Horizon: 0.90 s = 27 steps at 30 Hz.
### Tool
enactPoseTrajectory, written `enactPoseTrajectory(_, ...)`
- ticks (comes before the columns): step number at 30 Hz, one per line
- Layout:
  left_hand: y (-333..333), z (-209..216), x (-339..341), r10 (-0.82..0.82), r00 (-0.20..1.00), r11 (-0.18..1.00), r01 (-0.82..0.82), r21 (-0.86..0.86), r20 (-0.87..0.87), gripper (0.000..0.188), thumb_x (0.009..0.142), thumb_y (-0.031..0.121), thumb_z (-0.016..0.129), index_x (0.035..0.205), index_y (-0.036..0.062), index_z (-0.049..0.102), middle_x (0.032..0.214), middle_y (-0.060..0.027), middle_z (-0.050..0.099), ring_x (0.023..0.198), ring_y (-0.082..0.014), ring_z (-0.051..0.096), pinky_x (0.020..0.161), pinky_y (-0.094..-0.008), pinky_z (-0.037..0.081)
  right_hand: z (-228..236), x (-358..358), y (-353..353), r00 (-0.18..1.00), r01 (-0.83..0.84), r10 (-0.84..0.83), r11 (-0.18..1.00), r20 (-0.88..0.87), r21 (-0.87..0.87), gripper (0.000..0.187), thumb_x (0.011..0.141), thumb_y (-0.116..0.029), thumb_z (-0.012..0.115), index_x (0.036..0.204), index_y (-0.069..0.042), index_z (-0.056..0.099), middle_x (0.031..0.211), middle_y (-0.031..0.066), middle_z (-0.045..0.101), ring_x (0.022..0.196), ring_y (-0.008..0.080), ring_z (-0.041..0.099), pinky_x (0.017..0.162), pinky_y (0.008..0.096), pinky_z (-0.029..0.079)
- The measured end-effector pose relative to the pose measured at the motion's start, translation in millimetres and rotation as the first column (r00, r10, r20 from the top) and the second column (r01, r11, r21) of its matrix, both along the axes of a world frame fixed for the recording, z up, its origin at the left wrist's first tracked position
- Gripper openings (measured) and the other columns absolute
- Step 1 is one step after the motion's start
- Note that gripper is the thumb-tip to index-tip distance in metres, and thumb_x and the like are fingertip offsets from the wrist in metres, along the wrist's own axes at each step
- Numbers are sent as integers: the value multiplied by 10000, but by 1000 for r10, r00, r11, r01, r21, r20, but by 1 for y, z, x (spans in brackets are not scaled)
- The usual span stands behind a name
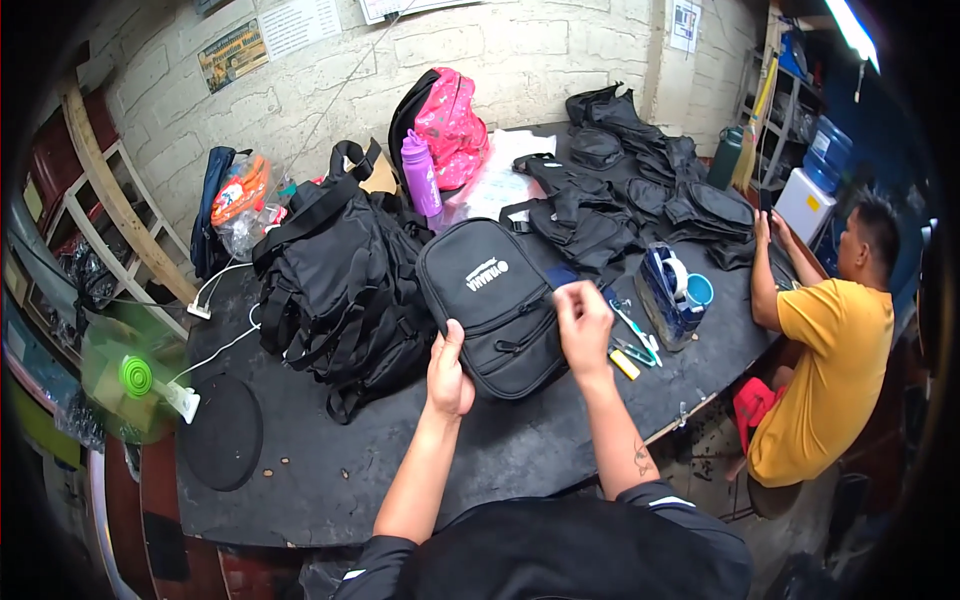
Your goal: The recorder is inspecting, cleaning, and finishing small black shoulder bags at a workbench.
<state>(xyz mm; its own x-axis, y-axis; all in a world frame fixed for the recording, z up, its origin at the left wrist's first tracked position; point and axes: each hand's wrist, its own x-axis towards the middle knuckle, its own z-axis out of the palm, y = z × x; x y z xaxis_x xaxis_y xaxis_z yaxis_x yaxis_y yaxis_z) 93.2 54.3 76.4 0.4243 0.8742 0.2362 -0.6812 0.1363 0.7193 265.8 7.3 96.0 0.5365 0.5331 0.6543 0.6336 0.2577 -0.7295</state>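
A small black bag (475, 262) with white lettering and a zippered front pocket is tilted up in front of me over the table. My left hand (450, 378) grips its lower left edge, thumb on the front and fingers behind. At the bag's right side, by the pocket's zipper line, my right hand (584, 325) has its fingers curled into a pinch. What those fingers hold, if anything, is hidden. A zipper pull (508, 346) hangs on the front pocket.
Stacked black bags (340, 270) stand at left, more black bags (620, 190) lie far right. Behind are a purple bottle (421, 180) and pink backpack (452, 125). A tape dispenser (668, 295) and pens (635, 330) lie right. A person (825, 340) sits at the right edge holding a phone.
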Motion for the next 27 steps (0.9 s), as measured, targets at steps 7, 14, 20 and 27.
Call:
enactPoseTrajectory(7,-1,5,7,-7,999,998,10,67,-48,446,998,307,383,1298,-20,423,1284,-115,512,1145,-197,517,996,-328,397,4,-33,-11,981,-98,116,989,157,-115,335,768,-127,724,1022,10,553,828,111,566,642,192,551,579,285,461)
enactPoseTrajectory(14,-15,1,11,161,975,974,-132,183,-154,419,991,307,423,1249,-16,487,1197,-81,563,1088,-142,515,955,-277,389,-12,-23,-6,937,-279,197,919,-289,-279,158,808,-88,681,797,0,550,625,-4,510,582,30,446,507,236,398)
enactPoseTrajectory(20,-11,-6,16,259,949,957,-226,182,-180,405,988,296,438,1209,-35,513,1156,-74,578,1046,-134,518,922,-265,400,-3,-40,-7,937,-138,158,987,311,-84,137,776,-97,638,692,-27,555,710,125,528,702,318,537,649,411,428)
enactPoseTrajectory(27,2,-19,20,202,965,977,-186,108,-169,381,1002,277,390,1221,-18,488,1215,-94,551,1097,-158,518,968,-283,383,-2,-33,-1,916,-122,136,991,377,-61,151,753,-107,654,680,-41,539,689,118,491,668,318,496,625,407,398)
